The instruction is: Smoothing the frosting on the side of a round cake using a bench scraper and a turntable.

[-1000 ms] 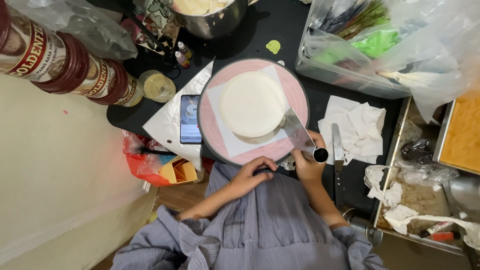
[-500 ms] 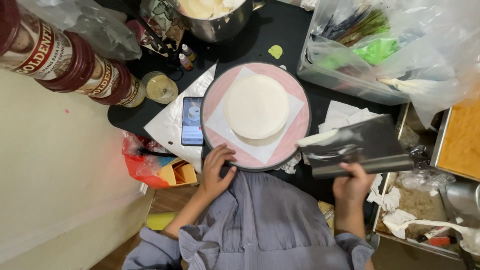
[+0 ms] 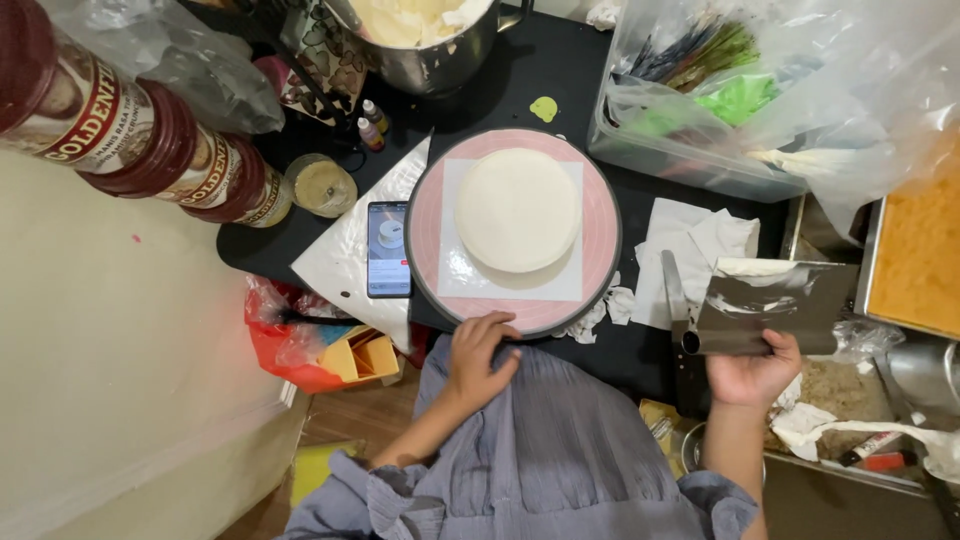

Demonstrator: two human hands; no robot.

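Red-labelled jars point(image 3: 150, 150) line the upper left; a steel bowl point(image 3: 425, 40) holds cream. The left hand point(image 3: 480, 355) rests curled on the pink turntable point(image 3: 600, 230) under a white cake point(image 3: 517, 210). The right hand point(image 3: 750, 370) grips a metal scraper point(image 3: 775, 310).

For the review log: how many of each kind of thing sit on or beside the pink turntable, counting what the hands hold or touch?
Round white cake: 1
Pink turntable, touched by the left hand: 1
Metal scraper, held in the right hand: 1
Phone: 1
Small dropper bottles: 2
Total: 6
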